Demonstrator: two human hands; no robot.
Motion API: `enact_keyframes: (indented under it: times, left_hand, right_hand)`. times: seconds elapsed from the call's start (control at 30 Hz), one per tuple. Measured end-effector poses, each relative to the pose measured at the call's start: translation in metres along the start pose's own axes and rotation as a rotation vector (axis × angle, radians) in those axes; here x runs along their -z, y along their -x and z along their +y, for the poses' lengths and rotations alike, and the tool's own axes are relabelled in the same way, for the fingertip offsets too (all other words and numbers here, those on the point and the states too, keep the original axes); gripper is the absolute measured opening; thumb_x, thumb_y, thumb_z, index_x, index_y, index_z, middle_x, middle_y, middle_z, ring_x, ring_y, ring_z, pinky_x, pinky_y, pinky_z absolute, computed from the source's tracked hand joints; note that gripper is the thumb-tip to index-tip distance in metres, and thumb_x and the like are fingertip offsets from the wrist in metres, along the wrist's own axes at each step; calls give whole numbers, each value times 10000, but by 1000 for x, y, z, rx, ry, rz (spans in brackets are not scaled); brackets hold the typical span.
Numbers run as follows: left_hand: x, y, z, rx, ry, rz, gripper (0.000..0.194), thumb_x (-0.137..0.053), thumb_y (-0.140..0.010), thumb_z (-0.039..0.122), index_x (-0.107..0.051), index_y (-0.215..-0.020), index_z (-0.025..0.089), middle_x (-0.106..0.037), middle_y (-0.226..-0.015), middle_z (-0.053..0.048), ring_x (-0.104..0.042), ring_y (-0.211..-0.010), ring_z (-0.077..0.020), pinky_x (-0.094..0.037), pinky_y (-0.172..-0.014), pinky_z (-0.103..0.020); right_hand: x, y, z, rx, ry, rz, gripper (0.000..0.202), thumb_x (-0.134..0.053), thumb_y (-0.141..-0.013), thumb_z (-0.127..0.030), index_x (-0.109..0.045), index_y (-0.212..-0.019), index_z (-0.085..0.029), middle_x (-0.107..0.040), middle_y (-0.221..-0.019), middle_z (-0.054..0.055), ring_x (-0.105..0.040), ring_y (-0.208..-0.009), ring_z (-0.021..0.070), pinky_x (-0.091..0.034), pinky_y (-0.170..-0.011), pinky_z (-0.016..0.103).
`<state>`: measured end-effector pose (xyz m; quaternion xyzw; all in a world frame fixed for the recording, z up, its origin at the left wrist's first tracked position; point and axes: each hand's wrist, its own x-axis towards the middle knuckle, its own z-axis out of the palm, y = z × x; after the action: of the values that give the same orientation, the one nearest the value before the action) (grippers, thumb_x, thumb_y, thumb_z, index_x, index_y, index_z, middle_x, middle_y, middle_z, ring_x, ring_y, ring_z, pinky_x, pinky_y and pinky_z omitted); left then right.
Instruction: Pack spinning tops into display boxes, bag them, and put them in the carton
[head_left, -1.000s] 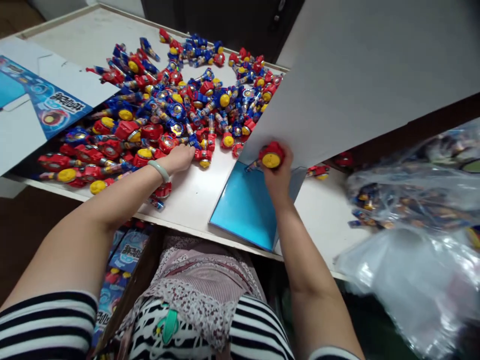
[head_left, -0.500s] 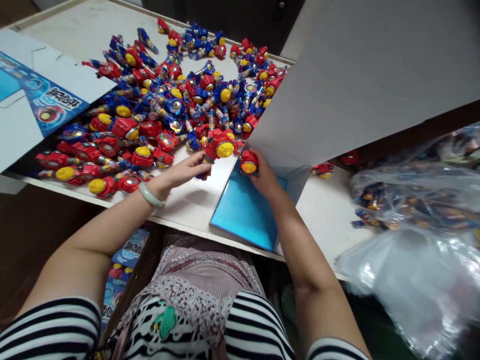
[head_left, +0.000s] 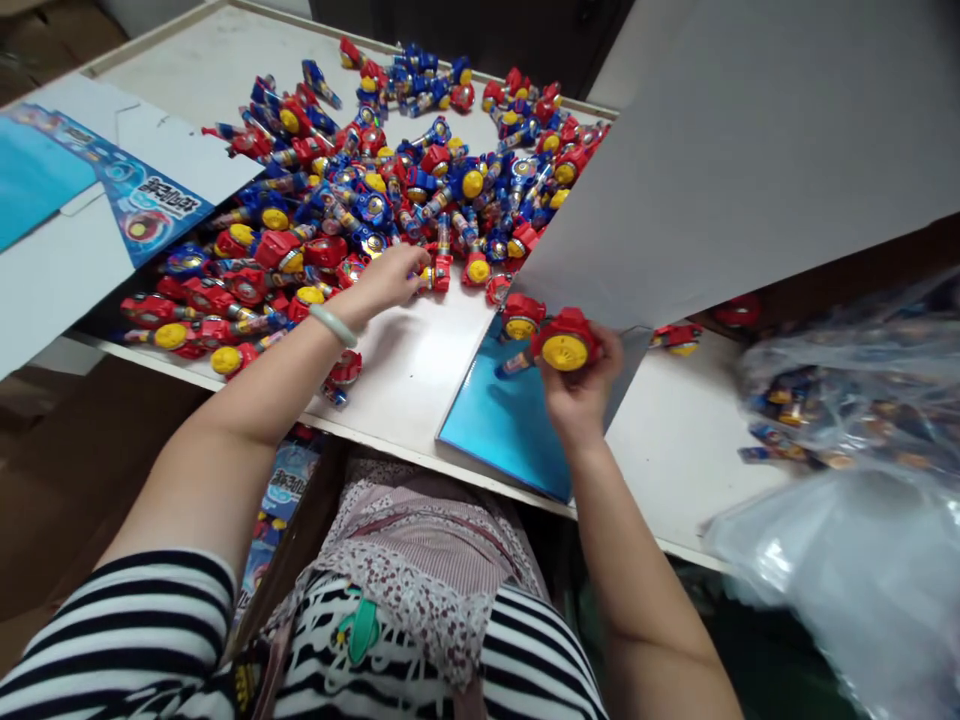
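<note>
The place looks like a small workshop. A white, rimmed worktable (head_left: 401,375) carries a heap of near-identical red and blue toys (head_left: 472,184) between 2 open cardboard boxes (head_left: 169,205), with more toys in a clear plastic bag (head_left: 892,380). Printed packaging (head_left: 281,490) sits below, beside someone's patterned apron (head_left: 450,515).

Crumpled clear plastic bag (head_left: 847,545) overhangs white table (head_left: 675,480) at right; brown cardboard (head_left: 64,45) upper left; dark panel (head_left: 495,35) behind.
</note>
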<state>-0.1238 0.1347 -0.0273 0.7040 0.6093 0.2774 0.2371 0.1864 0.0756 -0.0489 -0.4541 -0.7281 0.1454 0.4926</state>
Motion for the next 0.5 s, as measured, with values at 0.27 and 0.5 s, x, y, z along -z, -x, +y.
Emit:
enact_keyframes:
  times: [0.27,0.5]
  left_hand:
    - [-43,-44,-18,-167,-581,-169,498,-545,-856,96,-614,-1344,172,-261,-1632,-177,-371,-1402,-407,-298,-1149,-606]
    - [-27,-46,-12,-211,-144,32,407,-654,-799,164,-625,-1204,155,-437,-1486,-142,-460,-1347,-299,-399,-1143,-449]
  right_hand:
    - [-8,23,12,116,53,-127,442,-582,-829,-268,-445,-1249,-285,-597,-1147,95,-652,-1083,270,-550,-961,455]
    - [-8,18,13,107,-36,-92,502,-585,-877,-268,-409,-1346,-298,-562,-1235,98,-653,-1083,232,-574,-907,386]
